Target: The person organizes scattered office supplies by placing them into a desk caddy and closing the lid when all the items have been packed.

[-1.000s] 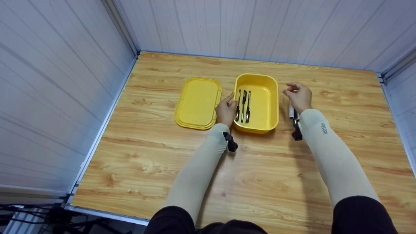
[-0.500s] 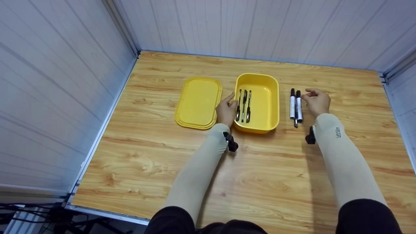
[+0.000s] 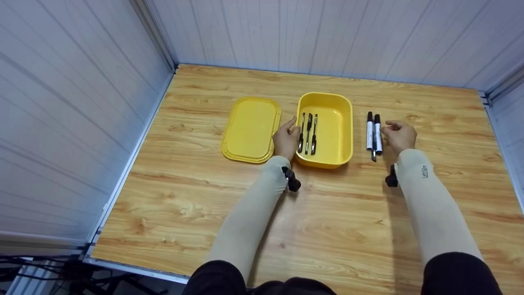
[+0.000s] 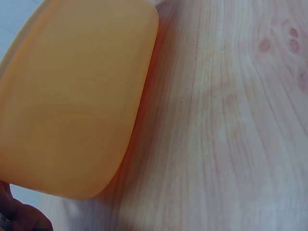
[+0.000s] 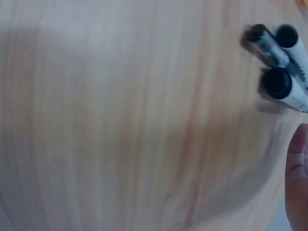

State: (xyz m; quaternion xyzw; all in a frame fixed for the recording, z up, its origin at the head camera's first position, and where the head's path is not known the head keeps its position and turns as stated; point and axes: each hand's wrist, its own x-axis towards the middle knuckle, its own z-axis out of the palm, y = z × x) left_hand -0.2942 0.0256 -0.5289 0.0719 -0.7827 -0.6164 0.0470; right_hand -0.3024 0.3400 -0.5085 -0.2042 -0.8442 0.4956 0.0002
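Observation:
An uncovered yellow plastic box [image 3: 333, 127] stands right of centre, with several slim black-capped pens [image 3: 308, 135] side by side along its left wall. My left hand [image 3: 285, 141] grips the box at its left rim, thumb at the edge. From the left wrist, the box's outer wall [image 4: 77, 106] fills the upper left, and part of the hand shows at the corner. Right of the box lie two white markers [image 3: 369, 133] with black caps, and a dark pen [image 3: 373, 155] between them. My right hand [image 3: 401, 137] is just right of these, fingers loosely bent, nothing held.
A flat yellow lid [image 3: 251, 129] lies left of the box. The wood-grain table [image 3: 327, 229] is bounded by pale panels at the left [image 3: 82, 102], back [image 3: 307, 37] and right. Dark cables [image 3: 73, 270] hang below the table's front left edge.
My right hand has moved right, off the markers, uncovering them and the dark pen. Most recently it has come slightly nearer to me. The left hand stays at the box.

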